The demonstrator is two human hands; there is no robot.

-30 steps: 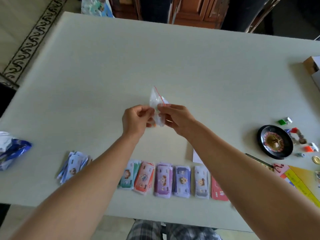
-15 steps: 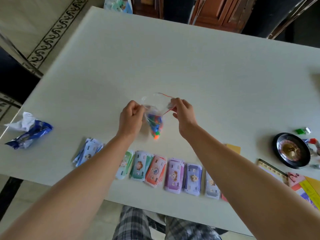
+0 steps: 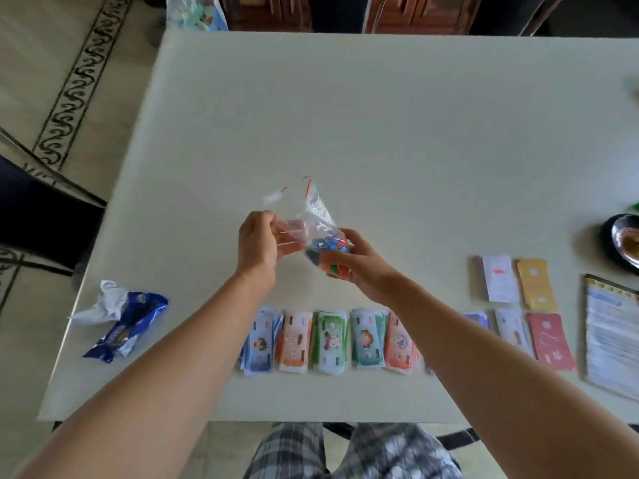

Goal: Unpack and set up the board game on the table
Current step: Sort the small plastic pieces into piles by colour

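Above the pale worktop (image 3: pixel 380 133), the left hand (image 3: pixel 257 245) pinches the clear plastic zip bag (image 3: pixel 311 216) near its mouth. The right hand (image 3: pixel 356 267) grips the bag's lower end, full of small coloured plastic pieces (image 3: pixel 326 245).

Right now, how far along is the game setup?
Done: money lies in a row, cards to its right. In hand: the left hand pinches the bag near its mouth, the right hand cups its bottom. Left: the pieces are not yet out, and no open board shows.
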